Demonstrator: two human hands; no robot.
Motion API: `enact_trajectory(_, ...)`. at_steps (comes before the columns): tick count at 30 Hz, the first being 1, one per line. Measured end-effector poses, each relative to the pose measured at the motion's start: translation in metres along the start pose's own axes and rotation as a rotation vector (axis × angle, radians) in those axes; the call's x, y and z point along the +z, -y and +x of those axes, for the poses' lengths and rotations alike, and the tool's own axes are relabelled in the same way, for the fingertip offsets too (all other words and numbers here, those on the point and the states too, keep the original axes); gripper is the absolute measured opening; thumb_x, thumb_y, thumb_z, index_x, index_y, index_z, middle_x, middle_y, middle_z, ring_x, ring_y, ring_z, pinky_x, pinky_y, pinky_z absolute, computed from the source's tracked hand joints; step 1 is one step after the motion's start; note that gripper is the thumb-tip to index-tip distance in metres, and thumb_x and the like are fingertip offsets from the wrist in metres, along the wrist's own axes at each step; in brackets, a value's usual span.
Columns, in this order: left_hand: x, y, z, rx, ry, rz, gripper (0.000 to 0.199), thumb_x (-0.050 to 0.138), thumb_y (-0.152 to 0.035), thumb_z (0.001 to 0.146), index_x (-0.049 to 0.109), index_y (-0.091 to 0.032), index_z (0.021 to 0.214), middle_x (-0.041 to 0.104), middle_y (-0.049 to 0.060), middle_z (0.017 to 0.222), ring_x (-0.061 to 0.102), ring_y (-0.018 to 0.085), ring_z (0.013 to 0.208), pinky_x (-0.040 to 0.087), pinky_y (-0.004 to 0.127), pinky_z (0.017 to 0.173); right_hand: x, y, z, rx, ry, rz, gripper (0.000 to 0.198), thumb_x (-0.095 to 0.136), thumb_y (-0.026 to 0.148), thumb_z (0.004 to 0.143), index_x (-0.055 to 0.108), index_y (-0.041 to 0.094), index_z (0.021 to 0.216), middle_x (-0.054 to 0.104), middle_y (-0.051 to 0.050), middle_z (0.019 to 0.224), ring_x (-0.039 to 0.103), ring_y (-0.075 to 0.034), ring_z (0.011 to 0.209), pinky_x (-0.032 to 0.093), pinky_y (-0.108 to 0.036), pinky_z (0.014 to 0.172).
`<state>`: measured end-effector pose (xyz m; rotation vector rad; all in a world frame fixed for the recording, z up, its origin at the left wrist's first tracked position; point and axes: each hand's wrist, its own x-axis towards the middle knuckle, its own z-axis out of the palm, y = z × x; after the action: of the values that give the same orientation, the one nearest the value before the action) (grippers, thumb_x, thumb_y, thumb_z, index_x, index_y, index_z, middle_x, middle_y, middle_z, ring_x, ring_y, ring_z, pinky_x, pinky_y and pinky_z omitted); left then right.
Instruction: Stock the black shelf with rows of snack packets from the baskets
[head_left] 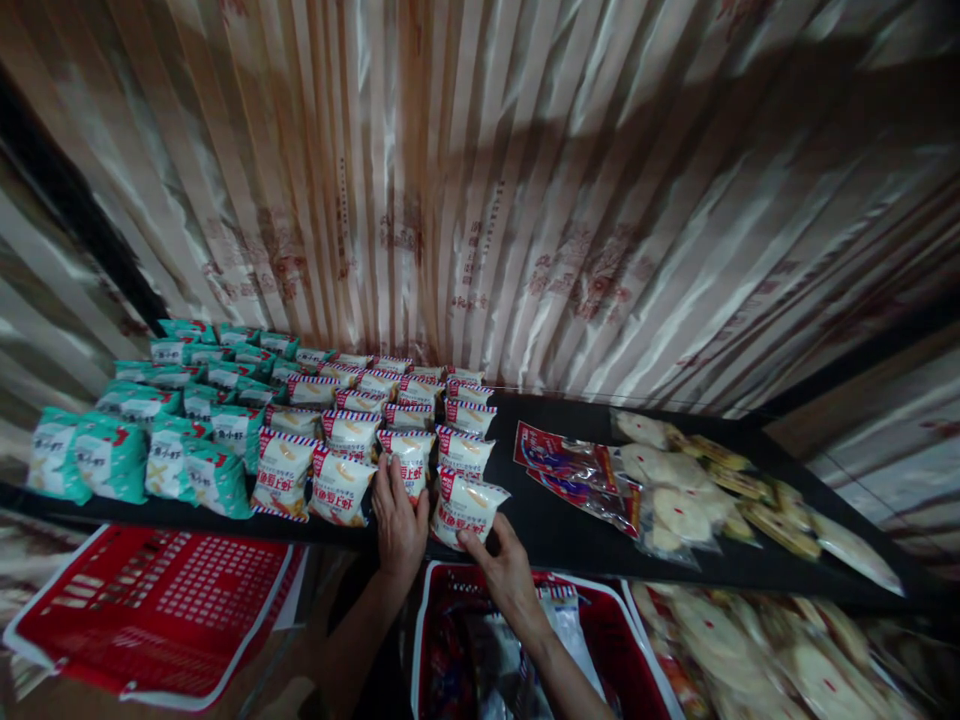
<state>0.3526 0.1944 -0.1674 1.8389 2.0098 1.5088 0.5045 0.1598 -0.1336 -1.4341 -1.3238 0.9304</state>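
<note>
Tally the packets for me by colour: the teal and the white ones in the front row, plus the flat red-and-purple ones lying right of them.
Teal packets, front row: 4
White packets, front row: 4
Red-and-purple packets: 2
Total: 10

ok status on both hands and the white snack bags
Left hand against a front white bag. Right hand gripping rightmost front bag, lower right. White bags in rows, green ones left. Nothing visibly blocking.

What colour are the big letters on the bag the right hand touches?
Red, on a mostly white bag; the head view shows it.
</note>
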Motion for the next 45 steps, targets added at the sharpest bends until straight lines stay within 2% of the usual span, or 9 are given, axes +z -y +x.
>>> enact_trajectory(9, -0.002, -0.002, 0.002, -0.006, 0.056, 0.046, 0.063, 0.044, -0.033, 0.09, 0.018, -0.016, 0.145, 0.025, 0.02, 0.147, 0.026, 0.033, 0.135, 0.032, 0.051, 0.104, 0.001, -0.003, 0.0, 0.008, 0.003, -0.008, 0.037, 0.068, 0.04, 0.07, 0.065, 0.02, 0.102, 0.066, -0.007, 0.1, 0.059, -0.026, 0.097, 0.045, -0.036, 0.088)
enact_trajectory(15, -0.001, -0.001, 0.001, 0.05, 0.003, 0.06, 0.071, 0.046, -0.038, 0.089, 0.011, -0.013, 0.146, 0.019, 0.022, 0.15, 0.019, 0.033, 0.138, 0.028, 0.053, 0.106, -0.003, 0.004, -0.005, 0.018, -0.059, 0.018, 0.035, 0.069, 0.042, 0.069, 0.066, 0.019, 0.096, 0.067, -0.009, 0.099, 0.059, -0.027, 0.098, 0.046, -0.038, 0.088)
enact_trajectory(22, -0.008, -0.003, -0.001, 0.159, -0.028, -0.045, 0.056, 0.032, -0.026, 0.094, 0.013, -0.013, 0.145, 0.021, 0.019, 0.15, 0.016, 0.027, 0.14, 0.022, 0.05, 0.111, -0.005, 0.005, -0.018, 0.016, -0.068, -0.005, 0.039, 0.067, 0.044, 0.071, 0.066, 0.016, 0.098, 0.068, -0.009, 0.098, 0.061, -0.026, 0.093, 0.047, -0.039, 0.085)
enact_trajectory(27, -0.027, -0.006, -0.017, 0.163, 0.017, -0.146, 0.051, 0.03, -0.023, 0.094, 0.02, -0.016, 0.144, 0.021, 0.017, 0.15, 0.015, 0.026, 0.14, 0.023, 0.05, 0.111, 0.011, 0.008, -0.025, -0.031, 0.004, -0.009, 0.038, 0.066, 0.042, 0.074, 0.065, 0.016, 0.102, 0.067, -0.009, 0.101, 0.061, -0.024, 0.093, 0.047, -0.037, 0.086)
enact_trajectory(32, -0.057, -0.006, -0.039, 0.165, 0.087, -0.161, 0.052, 0.032, -0.021, 0.093, 0.02, -0.019, 0.143, 0.021, 0.016, 0.15, 0.015, 0.027, 0.14, 0.026, 0.052, 0.109, 0.033, 0.01, -0.023, -0.091, 0.021, -0.036, 0.035, 0.065, 0.041, 0.074, 0.065, 0.017, 0.099, 0.067, -0.008, 0.097, 0.062, -0.023, 0.09, 0.048, -0.034, 0.083)
enact_trajectory(37, -0.08, -0.002, -0.047, 0.111, 0.193, -0.11, 0.048, 0.035, -0.023, 0.093, 0.028, -0.018, 0.14, 0.033, 0.016, 0.143, 0.031, 0.024, 0.134, 0.035, 0.045, 0.105, 0.05, 0.015, -0.02, -0.131, 0.033, -0.104, 0.035, 0.065, 0.039, 0.074, 0.066, 0.017, 0.101, 0.067, -0.008, 0.098, 0.061, -0.023, 0.091, 0.048, -0.035, 0.083)
enact_trajectory(40, -0.083, 0.004, -0.049, 0.073, 0.215, -0.092, 0.048, 0.035, -0.024, 0.093, 0.028, -0.017, 0.14, 0.037, 0.015, 0.141, 0.035, 0.023, 0.132, 0.037, 0.044, 0.105, 0.057, 0.02, -0.018, -0.145, 0.045, -0.136, 0.036, 0.062, 0.04, 0.076, 0.065, 0.018, 0.104, 0.066, -0.009, 0.104, 0.061, -0.024, 0.095, 0.047, -0.036, 0.087)
enact_trajectory(45, -0.077, 0.013, -0.05, 0.062, 0.268, -0.121, 0.05, 0.033, -0.024, 0.093, 0.022, -0.016, 0.142, 0.038, 0.014, 0.142, 0.033, 0.021, 0.133, 0.035, 0.042, 0.107, 0.066, 0.026, -0.01, -0.149, -0.009, -0.157, 0.036, 0.06, 0.041, 0.077, 0.064, 0.017, 0.104, 0.068, -0.01, 0.104, 0.061, -0.024, 0.095, 0.047, -0.037, 0.087)
